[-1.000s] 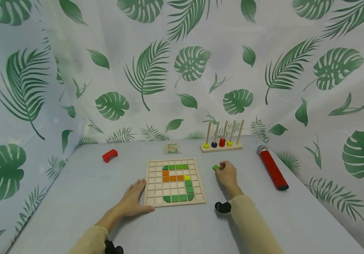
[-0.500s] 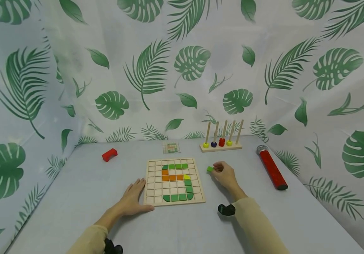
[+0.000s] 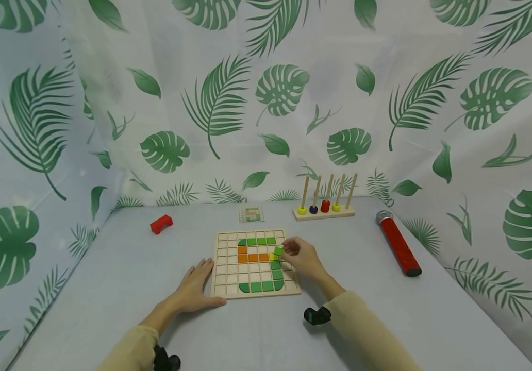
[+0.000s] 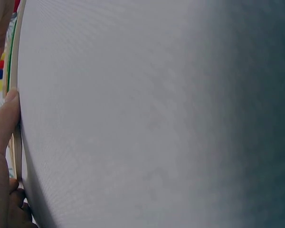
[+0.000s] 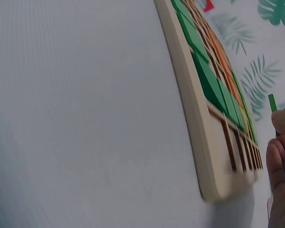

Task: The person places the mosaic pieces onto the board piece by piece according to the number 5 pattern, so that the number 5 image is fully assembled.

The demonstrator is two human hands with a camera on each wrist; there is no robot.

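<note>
A wooden grid board (image 3: 226, 264) lies on the table, with green, orange and yellow tiles set in some of its squares. My right hand (image 3: 304, 259) pinches a green square tile (image 3: 278, 251) over the board's right side, close to the yellow tile (image 3: 272, 256). In the right wrist view that tile (image 5: 271, 103) shows edge-on between thumb and fingers, raised off the board. My left hand (image 3: 195, 288) rests with fingers spread against the board's left edge, its thumb along the near corner. The left wrist view shows the thumb (image 4: 5, 121) touching the board's edge.
Behind the board lies a small pattern card (image 3: 251, 213). A wooden peg stand (image 3: 323, 214) with coloured beads stands at the back right. A red tube (image 3: 398, 243) lies on the right, and a red block (image 3: 161, 224) lies at the back left.
My right hand has moved left with the green tile, from the table beside the board to over its right part. The left hand stays at the board's left edge.
</note>
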